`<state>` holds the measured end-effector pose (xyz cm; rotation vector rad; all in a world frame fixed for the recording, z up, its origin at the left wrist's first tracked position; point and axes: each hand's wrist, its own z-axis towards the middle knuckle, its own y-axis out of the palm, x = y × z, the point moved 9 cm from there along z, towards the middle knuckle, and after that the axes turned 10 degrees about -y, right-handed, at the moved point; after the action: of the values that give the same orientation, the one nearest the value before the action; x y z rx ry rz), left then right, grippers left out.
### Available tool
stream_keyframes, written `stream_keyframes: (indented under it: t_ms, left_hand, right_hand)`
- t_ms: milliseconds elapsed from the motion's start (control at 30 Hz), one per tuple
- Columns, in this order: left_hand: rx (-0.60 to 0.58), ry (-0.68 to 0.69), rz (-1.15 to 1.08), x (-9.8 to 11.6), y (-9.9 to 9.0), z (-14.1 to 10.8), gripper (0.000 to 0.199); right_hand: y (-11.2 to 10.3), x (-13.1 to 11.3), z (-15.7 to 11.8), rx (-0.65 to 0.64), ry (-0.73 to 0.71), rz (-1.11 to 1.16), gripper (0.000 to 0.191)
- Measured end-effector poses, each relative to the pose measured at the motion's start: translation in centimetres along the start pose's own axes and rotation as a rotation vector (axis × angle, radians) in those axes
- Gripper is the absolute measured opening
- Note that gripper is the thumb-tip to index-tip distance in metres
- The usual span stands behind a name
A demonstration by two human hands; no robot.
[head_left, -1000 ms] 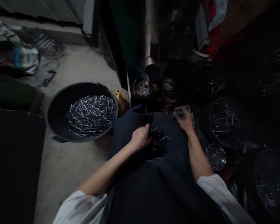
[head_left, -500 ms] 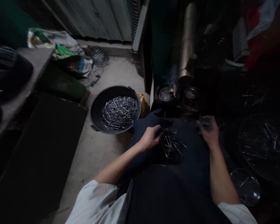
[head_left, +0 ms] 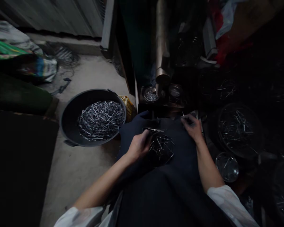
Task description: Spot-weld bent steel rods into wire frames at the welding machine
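My left hand (head_left: 137, 145) is closed at the left side of my lap, over dark blue cloth (head_left: 182, 154). Thin bent metal wire pieces (head_left: 153, 129) stick out from its fingertips. Beside it, a loose heap of shiny bent wire pieces (head_left: 162, 145) lies on the cloth. My right hand (head_left: 192, 127) is held further right, thumb and fingers pinched together. A short thin metal pin (head_left: 183, 113) stands up from its fingertips. In front of both hands is a dark machine with a thick metal cylinder (head_left: 162, 47), its lower end near a round dish of small metal bits (head_left: 151, 94).
On the floor at left stands a large black tub (head_left: 67, 123) full of metal wire pieces, with a yellow crate (head_left: 127, 104) behind it. At right are a dark basin (head_left: 221, 135) with wire pieces and a clear bowl (head_left: 227, 171). A sack (head_left: 47, 69) lies back left.
The camera view has swung right, so the surroundings sit further left. Wire pieces now show raised at my left fingertips, above the heap. My right hand still pinches an upright pin.
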<state>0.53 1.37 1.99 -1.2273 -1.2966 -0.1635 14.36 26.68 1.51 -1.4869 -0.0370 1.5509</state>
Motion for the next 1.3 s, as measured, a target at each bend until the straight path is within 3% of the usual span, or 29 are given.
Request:
stream_keyframes:
  t_ms: [167, 300, 367, 433, 567, 733, 833, 900, 1067, 1167, 1300]
  left_hand:
    - [-0.168, 0.039, 0.009, 1.2, 1.2, -0.9, 0.012]
    - [-0.333, 0.001, -0.038, 1.1, 2.1, -1.5, 0.008]
    - [-0.306, -0.026, -0.056, 0.8, 1.3, -1.7, 0.009]
    - [-0.204, -0.069, -0.101, 0.1, -0.3, -1.7, 0.011]
    - [-0.009, -0.180, -0.313, -2.7, -2.9, -0.7, 0.018]
    - [-0.003, -0.313, -0.634, -4.8, -1.5, 1.4, 0.023]
    - [-0.021, -0.381, -0.768, -4.8, -0.5, 1.9, 0.027]
    - [-0.020, -0.418, -0.840, -4.7, -0.1, 2.2, 0.030]
    - [0.025, -0.435, -0.976, -4.4, 0.6, 3.1, 0.029]
    - [0.047, -0.390, -0.990, -3.6, 1.1, 3.6, 0.027]
    - [0.051, -0.343, -0.954, -1.8, 1.4, 3.5, 0.026]
  right_hand:
    - [0.5, -0.4, 0.5, -0.044, -0.008, 0.006, 0.021]
    - [4.3, -3.6, 2.6, -0.313, -0.177, -0.002, 0.025]
    - [5.9, -4.9, 3.8, -0.387, -0.255, -0.009, 0.026]
    - [7.0, -5.2, 4.9, -0.395, -0.286, -0.020, 0.026]
    - [9.3, -3.1, 5.5, -0.432, -0.213, -0.101, 0.033]
    - [11.6, -2.2, 4.5, -0.519, -0.202, -0.134, 0.040]
    - [11.6, -3.6, 3.3, -0.599, -0.256, -0.111, 0.037]
    - [10.5, -4.6, 2.7, -0.605, -0.267, -0.100, 0.034]
    - [5.1, -7.4, 3.2, -0.330, -0.237, 0.053, 0.044]
    - [5.5, -9.9, 2.6, -0.391, -0.301, 0.188, 0.060]
    - [6.9, -11.1, 2.2, -0.428, -0.335, 0.201, 0.056]
